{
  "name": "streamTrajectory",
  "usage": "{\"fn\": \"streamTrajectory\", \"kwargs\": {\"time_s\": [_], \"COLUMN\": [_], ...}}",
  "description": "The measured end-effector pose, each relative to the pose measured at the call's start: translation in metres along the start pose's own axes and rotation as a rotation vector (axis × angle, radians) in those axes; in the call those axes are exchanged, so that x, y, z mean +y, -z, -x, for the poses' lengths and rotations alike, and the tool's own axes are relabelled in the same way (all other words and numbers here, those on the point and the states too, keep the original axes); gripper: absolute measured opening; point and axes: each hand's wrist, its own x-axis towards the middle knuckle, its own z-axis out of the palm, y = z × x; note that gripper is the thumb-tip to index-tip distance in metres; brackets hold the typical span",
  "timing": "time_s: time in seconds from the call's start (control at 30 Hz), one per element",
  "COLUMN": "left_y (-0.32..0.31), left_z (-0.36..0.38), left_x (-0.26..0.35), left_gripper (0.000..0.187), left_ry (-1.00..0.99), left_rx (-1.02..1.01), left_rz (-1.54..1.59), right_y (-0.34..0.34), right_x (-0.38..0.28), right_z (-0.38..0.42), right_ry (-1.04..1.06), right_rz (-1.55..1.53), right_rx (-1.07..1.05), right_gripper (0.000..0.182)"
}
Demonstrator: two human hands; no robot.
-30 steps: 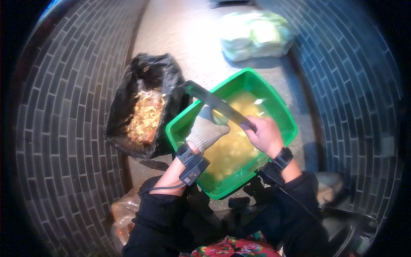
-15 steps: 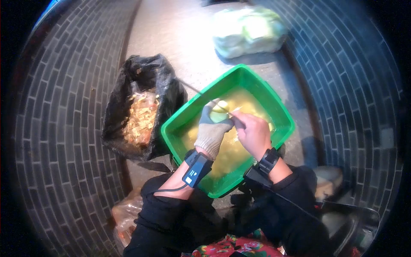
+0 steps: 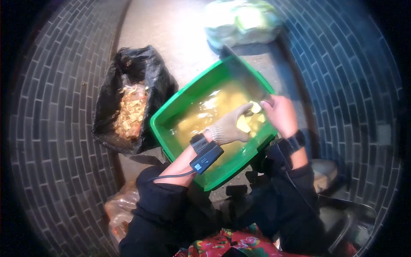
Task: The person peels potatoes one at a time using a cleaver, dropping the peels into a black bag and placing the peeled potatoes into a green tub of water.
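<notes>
My left hand, in a light knitted glove, is over the green tub with thumb and fingers spread. A pale yellow potato piece lies against its open palm, and more potato pieces are just beyond the fingertips. My bare right hand is closed at the tub's right rim. From it a broad dark knife blade, blurred, points up and left across the tub's far corner. Cloudy yellowish water fills the tub's lower part.
Left of the tub stands a black bag-lined container with pale peelings. A plastic bag of green-white vegetables sits ahead. Another clear bag is at lower left, a dark basin at lower right. Brick paving borders both sides.
My left hand has moved right and opened from around the potato; cut pieces now show at its fingers. My right hand has moved right, and the knife has swung so its broad side shows.
</notes>
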Motion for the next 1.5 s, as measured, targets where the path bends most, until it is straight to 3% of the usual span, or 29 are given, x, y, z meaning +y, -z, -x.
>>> {"fn": "streamTrajectory", "kwargs": {"time_s": [0.1, 0.2, 0.27, 0.4, 0.5, 0.67, 0.77, 0.87, 1.0, 1.2, 1.27, 1.43, 1.5], "left_y": [-0.006, -0.001, 0.010, 0.035, 0.048, 0.050, 0.057, 0.061, 0.066, 0.068, 0.064, 0.056, 0.050], "left_z": [-0.011, -0.012, -0.008, 0.001, 0.015, 0.027, 0.029, 0.034, 0.045, 0.052, 0.050, 0.047, 0.046], "left_x": [-0.002, 0.012, 0.017, 0.025, 0.032, 0.040, 0.030, 0.026, 0.032, 0.024, 0.020, 0.017, 0.014], "left_gripper": [0.089, 0.085, 0.078, 0.068, 0.069, 0.070, 0.066, 0.063, 0.060, 0.035, 0.030, 0.025, 0.026], "left_ry": [-0.119, 0.054, 0.298, 0.239, 0.235, 0.201, 0.083, 0.016, 0.072, -0.009, 0.145, 0.098, 0.070], "left_rx": [0.012, 0.085, 0.153, 0.398, 0.375, 0.334, 0.296, 0.326, 0.359, 0.388, 0.361, 0.316, 0.300], "left_rz": [-0.044, -0.227, 0.143, 0.442, 0.526, 0.470, 0.518, 0.568, 0.443, 0.367, 0.572, 0.834, 1.107], "right_y": [0.010, 0.015, 0.017, 0.022, 0.016, 0.004, -0.009, -0.012, -0.028, -0.036, -0.046, -0.046, -0.046], "right_x": [0.004, 0.013, 0.015, 0.007, 0.010, -0.007, -0.014, -0.028, -0.033, -0.045, -0.045, -0.050, -0.049], "right_z": [0.000, -0.003, -0.003, -0.001, -0.002, 0.003, 0.007, 0.009, 0.011, 0.011, 0.012, 0.015, 0.017], "right_ry": [-0.021, -0.040, -0.063, -0.042, -0.024, 0.026, 0.186, 0.221, 0.255, 0.280, 0.295, 0.272, 0.303], "right_rz": [-0.021, -0.085, -0.106, -0.097, -0.159, -0.306, -0.401, -0.276, -0.326, -0.278, -0.345, -0.377, -0.453], "right_rx": [0.034, 0.064, 0.075, 0.090, 0.060, -0.038, -0.098, -0.166, -0.148, -0.236, -0.194, -0.153, -0.101], "right_gripper": [0.019, 0.020, 0.020, 0.020, 0.021, 0.024, 0.023, 0.021, 0.019, 0.020, 0.020, 0.021, 0.022]}}
